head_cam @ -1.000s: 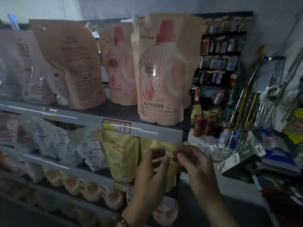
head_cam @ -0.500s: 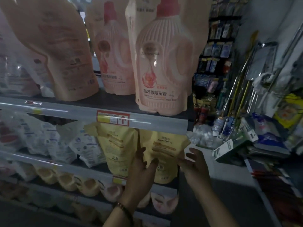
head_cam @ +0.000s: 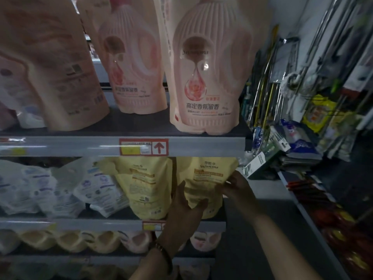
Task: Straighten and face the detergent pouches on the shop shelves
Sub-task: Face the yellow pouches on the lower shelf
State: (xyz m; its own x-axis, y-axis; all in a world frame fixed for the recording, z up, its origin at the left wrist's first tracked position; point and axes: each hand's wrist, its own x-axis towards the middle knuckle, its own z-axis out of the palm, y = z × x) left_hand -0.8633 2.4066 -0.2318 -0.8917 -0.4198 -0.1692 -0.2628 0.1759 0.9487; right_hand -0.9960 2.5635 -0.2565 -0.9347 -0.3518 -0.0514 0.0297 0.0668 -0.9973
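Just below and to the right of the red-bordered price label [head_cam: 143, 146] on the grey upper shelf rail [head_cam: 60, 145], a soft yellow detergent pouch [head_cam: 203, 178] stands at the right end of the middle shelf, front print facing out. Both hands hold it. The left hand [head_cam: 185, 207], with a dark bead bracelet [head_cam: 161, 251] on its wrist, has its fingers [head_cam: 180, 188] running up the pouch's left edge and the thumb laid across the lower front, so it is clamped on the pouch. The right hand [head_cam: 237, 187] has its fingers [head_cam: 232, 178] curled round the pouch's right edge, pinching it.

Straight beneath the label a second yellow pouch [head_cam: 145, 186] touches the held one and leans to the left. Lower left of the label, white printed pouches [head_cam: 96, 188] lie slumped against each other on the same shelf. Above the label, the top shelf carries a pink pouch printed with a ribbed bottle [head_cam: 203, 77] at the right end, a matching pink pouch [head_cam: 131, 67] set further back, and a peach pouch [head_cam: 50, 67] turned with its back text outward. Far below the label, the lowest shelf in view holds a row of cream and pink pouches [head_cam: 70, 239] seen from their tops. What is inside any pouch cannot be seen.
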